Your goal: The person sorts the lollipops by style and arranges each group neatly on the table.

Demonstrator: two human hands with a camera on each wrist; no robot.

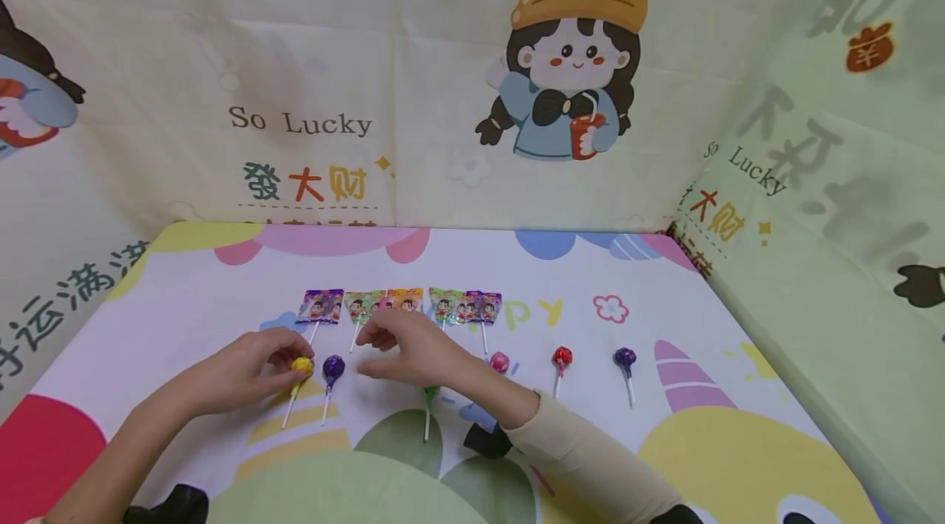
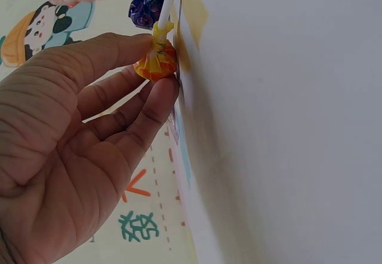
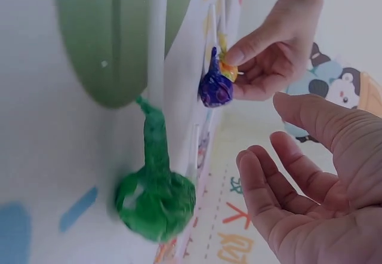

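My left hand (image 1: 247,368) pinches the yellow-orange wrapped head of a lollipop (image 2: 156,64) between thumb and fingers, its white stick slanting toward me. Just right of it lies a purple round lollipop (image 1: 334,368). The right hand (image 1: 424,348) hovers over the table with nothing in its fingers, thumb and fingertips apart, as the right wrist view shows. Close by that hand is a green round lollipop (image 3: 156,201), which its forearm partly covers in the head view.
Pink (image 1: 499,362), red (image 1: 563,357) and dark purple (image 1: 625,357) lollipops lie in a row to the right. Behind the hands, several lollipops in flat printed wrappers, one purple (image 1: 321,306), line the patterned tabletop (image 1: 576,442). A printed cloth (image 1: 428,81) hangs behind the table.
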